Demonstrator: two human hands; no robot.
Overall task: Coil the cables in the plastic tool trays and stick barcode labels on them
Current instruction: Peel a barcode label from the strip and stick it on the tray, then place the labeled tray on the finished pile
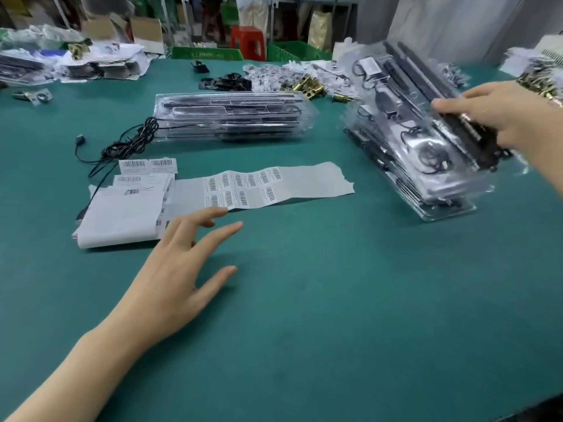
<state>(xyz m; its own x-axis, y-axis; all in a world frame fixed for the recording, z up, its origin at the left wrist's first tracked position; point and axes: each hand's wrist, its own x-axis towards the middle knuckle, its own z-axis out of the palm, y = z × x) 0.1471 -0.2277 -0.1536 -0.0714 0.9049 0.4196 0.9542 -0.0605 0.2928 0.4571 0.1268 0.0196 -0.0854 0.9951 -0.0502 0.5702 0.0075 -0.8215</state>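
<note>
A stack of clear plastic tool trays (405, 138) with black parts and coiled cables stands at the right, its top tray tilted up and blurred. My right hand (499, 114) grips that top tray by its right edge. A second tray stack (231, 117) lies at the centre back, with loose black cables (128, 144) spilling out to its left. A strip of barcode labels (243, 187) on white backing lies in the middle, joined to a folded label pile (122, 211). My left hand (179, 269) hovers open, fingers spread, just in front of the strip.
The green table (304, 300) stretches toward me. Brass fittings and small bagged parts (304, 82) lie behind the stacks. More packaged goods (73, 63) pile up at the back left. Green crates (207, 53) and a red stool (248, 41) stand beyond the table.
</note>
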